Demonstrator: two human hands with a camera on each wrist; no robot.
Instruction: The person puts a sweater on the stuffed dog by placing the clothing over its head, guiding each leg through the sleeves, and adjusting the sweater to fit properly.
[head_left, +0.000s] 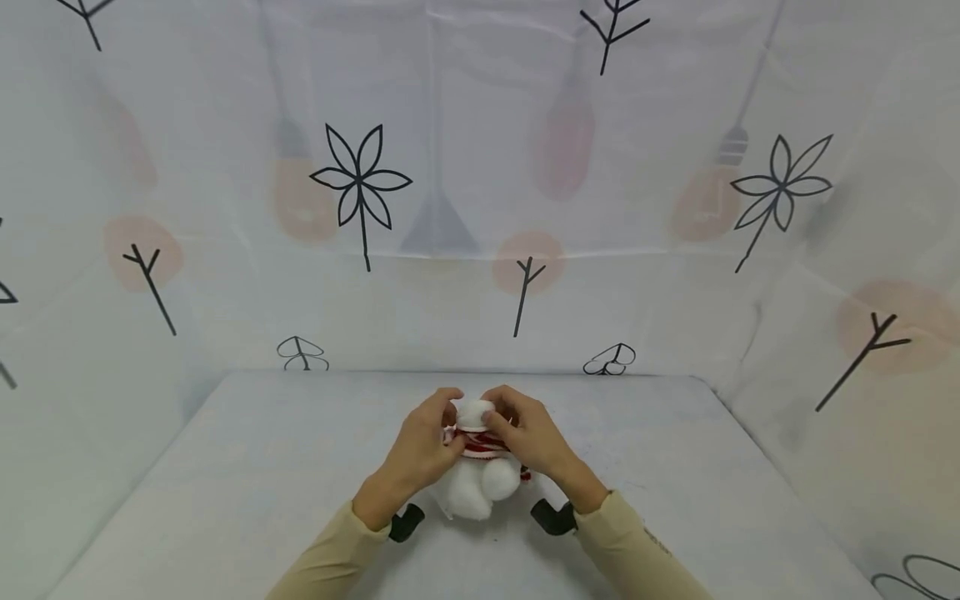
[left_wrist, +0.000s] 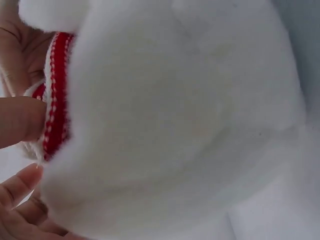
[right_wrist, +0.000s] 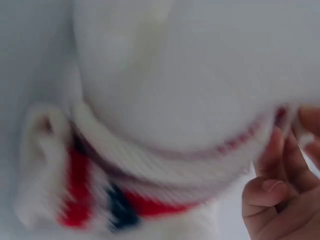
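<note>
A white plush toy (head_left: 468, 492) lies on the white surface between the two hands, its fluffy body filling most of the left wrist view. Around it is a red-and-white knitted sweater (head_left: 483, 443); a dark blue patch of its knit (right_wrist: 122, 207) shows in the right wrist view. The left hand (head_left: 422, 440) pinches the sweater's edge at the left side, thumb on the red knitted band (left_wrist: 59, 95). From the other side, the right hand (head_left: 534, 429) holds the knit with curled thumb and fingers near the rounded white top (head_left: 474, 414). Some fingertips are hidden behind the toy and knit.
A white tabletop (head_left: 247, 467) spreads around the toy. Patterned white cloth (head_left: 465, 317) with plant drawings rises behind it and at both sides. Dark pieces (head_left: 555, 517) sit beside both wrists, by the beige sleeves (head_left: 330, 554).
</note>
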